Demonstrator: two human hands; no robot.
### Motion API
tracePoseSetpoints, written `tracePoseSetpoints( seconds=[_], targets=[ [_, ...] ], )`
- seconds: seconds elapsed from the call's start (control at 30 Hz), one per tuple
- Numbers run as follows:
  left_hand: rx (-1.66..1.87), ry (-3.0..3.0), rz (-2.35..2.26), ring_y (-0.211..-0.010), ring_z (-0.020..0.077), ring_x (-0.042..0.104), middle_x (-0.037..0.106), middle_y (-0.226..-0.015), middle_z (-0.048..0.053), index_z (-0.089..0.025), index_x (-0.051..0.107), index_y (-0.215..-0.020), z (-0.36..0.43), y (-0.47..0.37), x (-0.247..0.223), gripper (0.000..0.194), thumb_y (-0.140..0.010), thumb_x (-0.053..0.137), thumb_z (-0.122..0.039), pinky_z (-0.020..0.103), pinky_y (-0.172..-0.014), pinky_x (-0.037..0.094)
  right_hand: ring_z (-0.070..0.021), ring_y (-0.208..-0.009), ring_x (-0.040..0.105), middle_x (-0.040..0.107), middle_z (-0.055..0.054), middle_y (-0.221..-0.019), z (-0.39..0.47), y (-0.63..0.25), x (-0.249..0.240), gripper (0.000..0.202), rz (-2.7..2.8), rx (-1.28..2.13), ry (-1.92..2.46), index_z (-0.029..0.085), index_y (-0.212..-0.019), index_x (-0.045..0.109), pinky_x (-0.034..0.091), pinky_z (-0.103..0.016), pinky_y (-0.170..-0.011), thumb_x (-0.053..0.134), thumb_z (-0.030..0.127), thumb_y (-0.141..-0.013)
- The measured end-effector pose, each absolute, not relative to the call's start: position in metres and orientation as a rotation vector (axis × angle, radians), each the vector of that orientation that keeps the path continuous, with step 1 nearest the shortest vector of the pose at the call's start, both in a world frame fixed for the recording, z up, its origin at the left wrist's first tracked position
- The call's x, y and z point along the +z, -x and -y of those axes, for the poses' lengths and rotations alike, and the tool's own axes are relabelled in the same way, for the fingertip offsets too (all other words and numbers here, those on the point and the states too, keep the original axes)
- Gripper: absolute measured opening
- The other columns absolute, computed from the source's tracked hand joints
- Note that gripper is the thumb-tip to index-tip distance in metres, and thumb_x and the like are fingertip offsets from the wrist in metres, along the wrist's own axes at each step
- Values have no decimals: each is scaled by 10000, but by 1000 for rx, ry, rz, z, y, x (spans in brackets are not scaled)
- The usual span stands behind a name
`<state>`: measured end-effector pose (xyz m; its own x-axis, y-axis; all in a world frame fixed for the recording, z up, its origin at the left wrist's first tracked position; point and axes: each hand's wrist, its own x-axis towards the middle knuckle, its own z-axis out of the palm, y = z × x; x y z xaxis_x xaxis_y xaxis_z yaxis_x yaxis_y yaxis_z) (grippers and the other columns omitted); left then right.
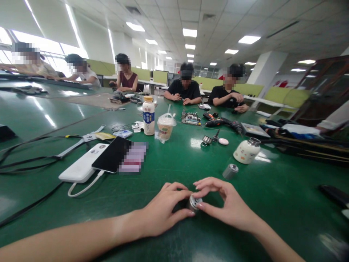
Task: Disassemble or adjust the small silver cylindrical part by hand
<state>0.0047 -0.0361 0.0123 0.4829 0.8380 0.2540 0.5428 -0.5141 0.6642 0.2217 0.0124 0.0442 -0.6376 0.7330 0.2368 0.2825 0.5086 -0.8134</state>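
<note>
A small silver metal cylinder [194, 204] stands upright on the green table [163, 167], low in the middle of the view. My left hand [169, 207] grips its left side between thumb and fingers. From the right, the thumb of my right hand [222, 200] touches the cylinder's top edge, its fingers curved over and behind it. Farther back to the right, a second silver cylinder [230, 171] lies tilted. Beyond that is a cream jar [247, 151] with drawn faces, leaning, its metal neck uncovered.
Left of my hands lie a white power bank [84, 163] with cable and a black phone [112, 154]. A bottle [148, 116] and a plastic cup [165, 127] stand ahead. Circuit boards [191, 118] and power drills [223, 123] lie beyond. Several people sit across the table.
</note>
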Motion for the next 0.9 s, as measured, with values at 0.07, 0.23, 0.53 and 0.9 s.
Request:
tracePoseSetpoints(
  seconds=[0.07,0.23,0.53,0.9],
  targets=[
    [785,-2225,-1136,-1143,234,541,626,-1183,66,-263,623,-1203,37,-5,13,287,-920,619,-313,374,-975,424,-248,-1012,687,779,-35,-900,-12,-222,46,270,2193,1011,843,224,-1041,647,491,-413,-937,741,262,-790],
    [791,-2227,-1142,-1136,230,538,629,-1184,62,-254,621,-1177,38,-6,12,267,-915,631,-303,364,-973,418,-220,-875,698,778,-8,-841,-12,-221,50,301,2180,1009,892,233,-1064,620,454,-417,-940,746,289,-796],
    [762,-2246,-1135,-1119,226,539,623,-1197,51,-266,598,-1207,37,-5,11,295,-919,626,-320,366,-971,413,-248,-874,695,749,-21,-793,-6,-215,45,177,2100,897,1068,223,-901,700,484,-398,-854,762,332,-776],
    [720,-2242,-1166,-1089,231,533,605,-1183,53,-261,608,-1169,36,-4,9,253,-925,613,-327,374,-960,424,-213,-1070,644,676,-9,-1235,-6,-218,47,253,2242,839,848,294,-1041,678,449,-405,-977,674,168,-823]
  ],
)
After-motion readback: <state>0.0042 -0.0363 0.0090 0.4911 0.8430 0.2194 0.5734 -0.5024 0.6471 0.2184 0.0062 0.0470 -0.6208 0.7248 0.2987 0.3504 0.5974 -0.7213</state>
